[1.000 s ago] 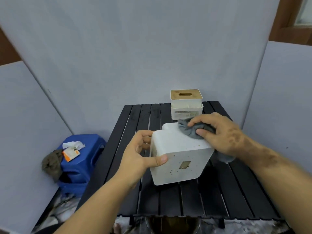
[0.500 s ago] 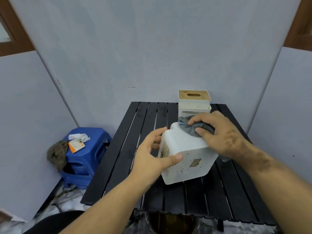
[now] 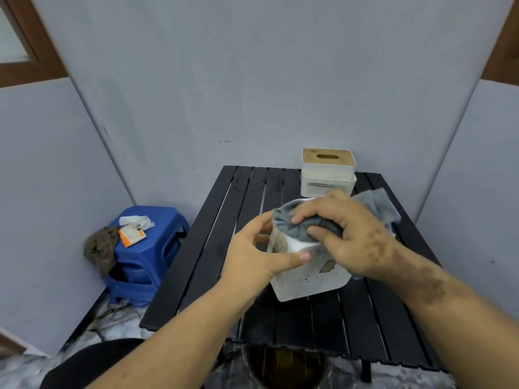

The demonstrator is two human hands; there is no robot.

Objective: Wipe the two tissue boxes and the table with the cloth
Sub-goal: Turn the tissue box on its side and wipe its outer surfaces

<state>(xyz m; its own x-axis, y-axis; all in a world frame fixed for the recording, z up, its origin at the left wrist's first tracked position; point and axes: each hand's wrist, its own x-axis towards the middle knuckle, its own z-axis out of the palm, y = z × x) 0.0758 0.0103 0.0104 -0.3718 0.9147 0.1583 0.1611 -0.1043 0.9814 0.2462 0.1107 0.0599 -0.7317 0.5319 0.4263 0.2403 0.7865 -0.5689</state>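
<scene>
A white tissue box (image 3: 306,279), speckled with dark spots, lies tipped over in the middle of the black slatted table (image 3: 213,248). My left hand (image 3: 255,256) grips its left end, thumb across the near face and fingers behind. My right hand (image 3: 345,234) holds a bunched grey cloth (image 3: 297,226) and presses it on the box's upper left edge; a loose end of the cloth trails out behind my hand. The second tissue box (image 3: 328,172), white with a wooden slotted lid, stands upright at the table's far right.
Grey partition panels close in the table at the back and both sides. A blue plastic stool (image 3: 148,256) at the left carries a tissue packet, crumpled paper and a brown rag. A dark round container (image 3: 286,366) sits below the table's near edge.
My right hand has slid the cloth leftward across the box's top toward my left hand. The box has tilted a little more, and the camera has shifted left and up.
</scene>
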